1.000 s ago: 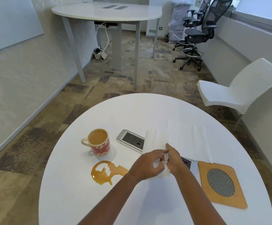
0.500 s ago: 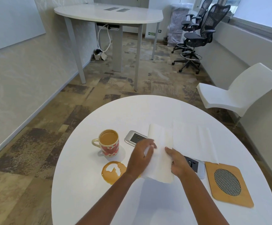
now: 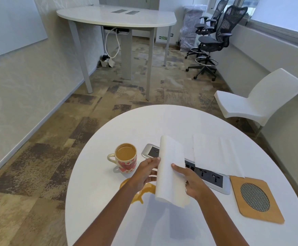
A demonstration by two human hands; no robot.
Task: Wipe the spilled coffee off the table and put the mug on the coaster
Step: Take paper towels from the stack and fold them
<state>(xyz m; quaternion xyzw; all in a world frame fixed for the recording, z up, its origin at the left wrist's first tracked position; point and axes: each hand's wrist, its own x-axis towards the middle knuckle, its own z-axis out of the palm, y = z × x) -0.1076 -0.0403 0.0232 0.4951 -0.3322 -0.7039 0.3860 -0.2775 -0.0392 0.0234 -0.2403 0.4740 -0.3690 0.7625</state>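
A cream mug [image 3: 126, 158] with red hearts, full of coffee, stands on the round white table [image 3: 109, 210], handle to the left. A brown coffee puddle [image 3: 144, 191] lies just in front of it, partly hidden by my left hand. Both hands hold one white paper towel [image 3: 171, 171] above the table: my left hand [image 3: 147, 173] grips its left edge, my right hand [image 3: 191, 183] its right edge. The towel hangs folded, raised over the puddle's right side. A wooden coaster [image 3: 254, 197] with a mesh disc lies at the right.
A silver power socket panel [image 3: 214, 178] is set in the table behind the towel. More white paper towels [image 3: 217, 153] lie on it, reaching the coaster. A white chair [image 3: 256, 102] stands at the right, a tall table [image 3: 116, 16] and office chairs [image 3: 214, 41] behind.
The towel has been lifted off the table and now hangs between both hands. The camera has shifted left and closer, so the mug and puddle sit further right in view.
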